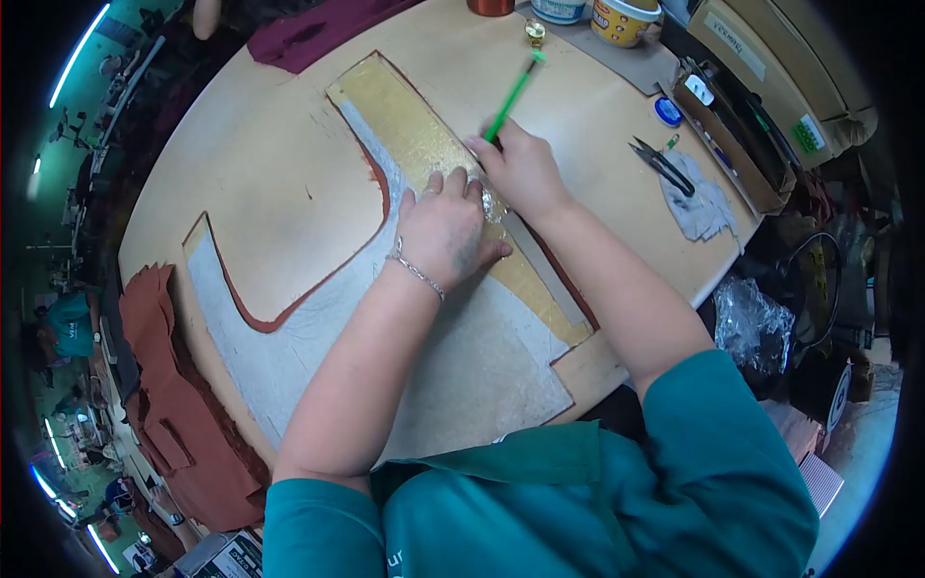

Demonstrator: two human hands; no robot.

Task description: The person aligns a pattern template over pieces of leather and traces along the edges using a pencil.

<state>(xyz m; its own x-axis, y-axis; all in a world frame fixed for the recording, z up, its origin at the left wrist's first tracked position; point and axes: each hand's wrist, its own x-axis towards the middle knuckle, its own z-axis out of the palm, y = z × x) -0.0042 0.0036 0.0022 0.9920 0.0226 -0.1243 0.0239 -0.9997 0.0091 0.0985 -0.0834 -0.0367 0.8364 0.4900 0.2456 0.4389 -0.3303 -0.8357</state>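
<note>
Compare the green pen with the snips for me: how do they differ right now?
The green pen is gripped in the right hand; the snips lie unheld, partly on a rag.
The green pen is bright; the snips are dark.
The green pen is one straight stick; the snips have two blades, parted at the tips.
Both are slim.

Soft light covers the tabletop (279, 164), light tubes (79, 56) glare at left, and fisheye distortion bends the dark margins.

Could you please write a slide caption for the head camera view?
Left hand resting on a grey-and-yellow panel on the table, right hand holding a slim green tool.
</note>
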